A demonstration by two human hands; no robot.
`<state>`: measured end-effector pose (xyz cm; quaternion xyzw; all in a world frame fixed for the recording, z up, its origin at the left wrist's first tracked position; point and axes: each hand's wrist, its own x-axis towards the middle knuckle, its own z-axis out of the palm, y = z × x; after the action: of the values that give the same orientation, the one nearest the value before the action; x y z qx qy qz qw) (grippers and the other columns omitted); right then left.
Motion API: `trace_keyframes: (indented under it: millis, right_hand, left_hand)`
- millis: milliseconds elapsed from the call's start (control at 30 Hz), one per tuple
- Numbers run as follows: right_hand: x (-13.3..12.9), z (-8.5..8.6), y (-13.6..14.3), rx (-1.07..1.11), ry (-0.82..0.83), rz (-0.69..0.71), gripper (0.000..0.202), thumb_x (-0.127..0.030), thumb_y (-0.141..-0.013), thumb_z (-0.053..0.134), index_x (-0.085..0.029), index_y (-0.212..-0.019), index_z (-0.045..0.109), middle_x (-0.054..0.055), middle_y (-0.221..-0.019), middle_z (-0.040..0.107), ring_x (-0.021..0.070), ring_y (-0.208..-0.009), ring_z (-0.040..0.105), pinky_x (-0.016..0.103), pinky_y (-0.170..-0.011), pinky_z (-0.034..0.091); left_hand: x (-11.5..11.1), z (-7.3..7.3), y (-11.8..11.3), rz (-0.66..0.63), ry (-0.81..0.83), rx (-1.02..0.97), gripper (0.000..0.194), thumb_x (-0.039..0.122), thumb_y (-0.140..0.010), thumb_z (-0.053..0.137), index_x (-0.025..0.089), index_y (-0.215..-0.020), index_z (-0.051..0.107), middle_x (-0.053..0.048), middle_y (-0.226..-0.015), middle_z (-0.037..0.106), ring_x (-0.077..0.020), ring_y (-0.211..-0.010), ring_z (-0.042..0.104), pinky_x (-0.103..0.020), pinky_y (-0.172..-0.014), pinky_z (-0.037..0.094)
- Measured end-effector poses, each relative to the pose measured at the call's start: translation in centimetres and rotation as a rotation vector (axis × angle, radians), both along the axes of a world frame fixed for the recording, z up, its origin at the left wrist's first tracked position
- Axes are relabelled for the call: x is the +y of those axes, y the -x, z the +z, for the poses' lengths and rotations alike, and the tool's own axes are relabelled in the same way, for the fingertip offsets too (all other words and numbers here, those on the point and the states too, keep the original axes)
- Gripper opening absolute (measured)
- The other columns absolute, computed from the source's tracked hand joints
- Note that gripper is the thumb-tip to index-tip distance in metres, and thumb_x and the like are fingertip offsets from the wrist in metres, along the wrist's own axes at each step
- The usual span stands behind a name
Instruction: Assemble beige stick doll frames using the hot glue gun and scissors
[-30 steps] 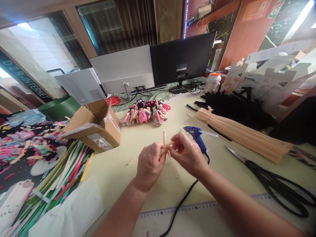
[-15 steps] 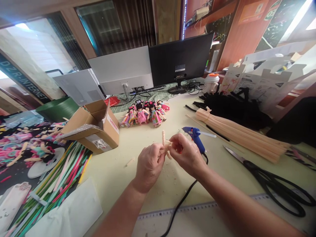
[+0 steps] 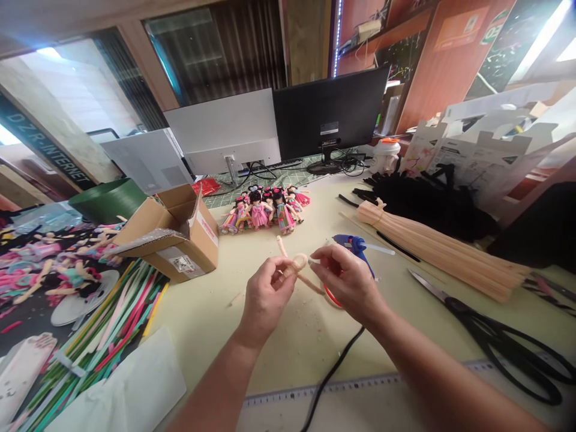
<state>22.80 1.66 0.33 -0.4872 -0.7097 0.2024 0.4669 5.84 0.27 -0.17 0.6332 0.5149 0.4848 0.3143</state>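
My left hand (image 3: 269,295) pinches a cream pipe-cleaner piece (image 3: 300,261) that has a small loop at its right and one end sticking up at the upper left. Just right of the loop, my right hand (image 3: 348,281) has its thumb and fingers pressed together at the loop's edge; what lies between the fingertips is too small to make out. A thin red curve shows under my right hand. Behind that hand lies a blue glue gun (image 3: 355,245), partly hidden, with its black cord running toward the front edge.
Small dolls (image 3: 265,210) stand behind my hands, beside an open cardboard box (image 3: 180,240). Black scissors (image 3: 486,327) and a bundle of cream pipe cleaners (image 3: 441,252) lie at the right. Coloured pipe cleaners (image 3: 108,324) are at the left. A ruler (image 3: 315,391) lies in front.
The cream piece has turned in my left hand, its upright end now leaning left and a loop showing. My right hand has moved slightly right, away from my left hand.
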Motion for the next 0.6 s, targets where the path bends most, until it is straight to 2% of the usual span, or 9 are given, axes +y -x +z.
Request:
trace_keyframes:
  millis: [200, 400, 600]
  right_hand:
    - [-0.15, 0.43, 0.08, -0.056, -0.026, 0.013, 0.007, -0.022, -0.082, 0.061, -0.021, -0.088, 0.064, 0.000, -0.076, 0.056, 0.0107, -0.060, 0.050, 0.025, -0.058, 0.041]
    - [-0.31, 0.93, 0.12, -0.138, -0.158, 0.089, 0.008, -0.025, -0.082, 0.063, -0.022, -0.083, 0.070, 0.004, -0.078, 0.057, 0.0152, -0.073, 0.054, 0.027, -0.065, 0.045]
    - [0.02, 0.75, -0.21, -0.224, -0.262, 0.136, 0.017, -0.020, -0.087, 0.057, -0.025, -0.092, 0.073, 0.006, -0.080, 0.056, 0.0165, -0.074, 0.051, 0.031, -0.069, 0.045]
  left_hand:
    - [0.32, 0.15, -0.02, -0.091, 0.205, -0.191, 0.035, 0.041, -0.076, 0.068, 0.017, -0.101, 0.060, -0.004, -0.090, 0.066, -0.0102, -0.070, 0.057, -0.021, -0.063, 0.046]
    - [0.12, 0.11, -0.07, -0.158, 0.225, -0.174, 0.034, 0.042, -0.078, 0.066, 0.017, -0.101, 0.061, -0.003, -0.088, 0.065, -0.0104, -0.071, 0.057, -0.021, -0.064, 0.046]
    - [0.11, 0.19, 0.10, -0.183, 0.256, -0.181, 0.036, 0.042, -0.078, 0.066, 0.015, -0.102, 0.061, -0.004, -0.086, 0.065, -0.0117, -0.072, 0.058, -0.022, -0.062, 0.045]
